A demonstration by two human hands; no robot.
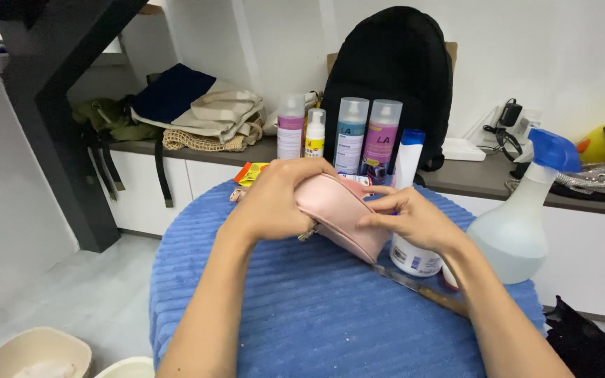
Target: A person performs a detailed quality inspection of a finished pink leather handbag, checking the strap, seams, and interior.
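Both hands hold a small, soft pale-pink leather purse (341, 213) just above the blue ribbed cloth-covered round table (302, 308): the left hand (274, 199) curls closed over its left end, the right hand (414, 220) pinches its right side with half-bent fingers. It looks light, pliable and smooth, best gripped at the ends. Beyond it, at the far edge, stand tall spray bottles with pink and pale-blue labels (365, 136); a translucent trigger sprayer with a blue head (519, 224) stands to the right.

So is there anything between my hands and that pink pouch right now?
Nothing visible: the left hand and the right hand both grip the pink pouch directly, above the blue ribbed cover. The bottles stand behind it.
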